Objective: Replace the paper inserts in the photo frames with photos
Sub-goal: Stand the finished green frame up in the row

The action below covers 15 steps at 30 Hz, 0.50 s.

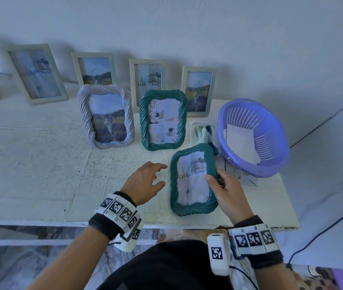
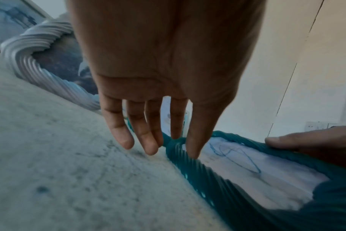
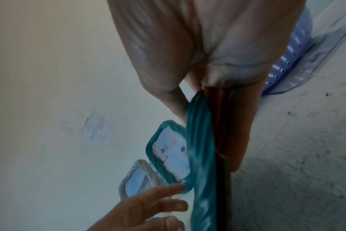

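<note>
A teal ribbed frame [image 1: 193,178] is tilted up off the white table [image 1: 40,164] near its front edge. Behind its glass is a paper insert [image 1: 191,185] printed with furniture and marked with a blue scribble [image 2: 237,157]. My right hand [image 1: 214,178] grips the frame's right edge, thumb [image 3: 176,107] on the front and fingers [image 3: 241,140] behind. My left hand [image 1: 156,176] is open just left of the frame, its fingers [image 2: 142,137] spread and straight. Whether its thumb touches the rim I cannot tell.
A second teal frame [image 1: 163,120] and a white ribbed frame with a cat photo [image 1: 105,116] stand behind. Several pale frames lean on the wall. A purple basket [image 1: 271,130] holding white paper sits at the right, with a small tray [image 1: 203,130] beside it.
</note>
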Each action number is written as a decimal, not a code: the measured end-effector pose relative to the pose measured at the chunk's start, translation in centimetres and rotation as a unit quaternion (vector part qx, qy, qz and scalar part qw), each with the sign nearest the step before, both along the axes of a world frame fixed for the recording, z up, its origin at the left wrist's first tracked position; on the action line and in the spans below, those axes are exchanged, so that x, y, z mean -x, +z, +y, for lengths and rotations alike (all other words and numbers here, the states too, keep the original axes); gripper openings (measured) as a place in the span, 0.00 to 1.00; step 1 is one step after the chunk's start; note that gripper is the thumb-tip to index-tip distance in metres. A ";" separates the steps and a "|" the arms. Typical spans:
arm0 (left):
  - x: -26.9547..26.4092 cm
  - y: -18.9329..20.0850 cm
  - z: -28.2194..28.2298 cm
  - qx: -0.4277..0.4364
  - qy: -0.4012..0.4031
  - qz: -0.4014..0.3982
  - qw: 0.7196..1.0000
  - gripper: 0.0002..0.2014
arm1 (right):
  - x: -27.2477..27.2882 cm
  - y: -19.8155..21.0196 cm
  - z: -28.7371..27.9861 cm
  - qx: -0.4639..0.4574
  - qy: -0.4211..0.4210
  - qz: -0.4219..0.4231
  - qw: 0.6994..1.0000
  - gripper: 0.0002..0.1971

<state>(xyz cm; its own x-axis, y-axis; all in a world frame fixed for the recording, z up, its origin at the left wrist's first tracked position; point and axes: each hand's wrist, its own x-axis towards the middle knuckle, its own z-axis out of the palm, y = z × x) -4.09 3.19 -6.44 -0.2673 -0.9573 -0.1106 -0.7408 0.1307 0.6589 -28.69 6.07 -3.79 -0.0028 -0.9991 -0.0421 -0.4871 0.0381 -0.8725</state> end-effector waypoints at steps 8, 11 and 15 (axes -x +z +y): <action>-3.1 -0.4 0.3 -0.007 -0.019 -0.052 0.998 0.30 | -2.9 -1.5 -2.0 -0.077 0.059 0.145 0.985 0.12; -4.0 -0.7 0.4 -0.004 -0.018 -0.069 0.997 0.30 | -3.8 -1.4 -2.4 -0.073 0.090 0.276 0.954 0.16; -4.5 -1.0 0.6 -0.005 -0.014 -0.066 0.998 0.30 | -4.8 -1.3 -2.7 -0.067 0.120 0.400 0.906 0.15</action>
<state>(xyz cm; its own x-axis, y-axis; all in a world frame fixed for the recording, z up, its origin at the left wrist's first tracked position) 0.36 3.80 -7.46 -0.2768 -0.9481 -0.1563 -0.8169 0.1465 0.5579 -23.93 3.41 -5.06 0.1312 -0.9608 -0.2442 -0.9700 -0.0737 -0.2315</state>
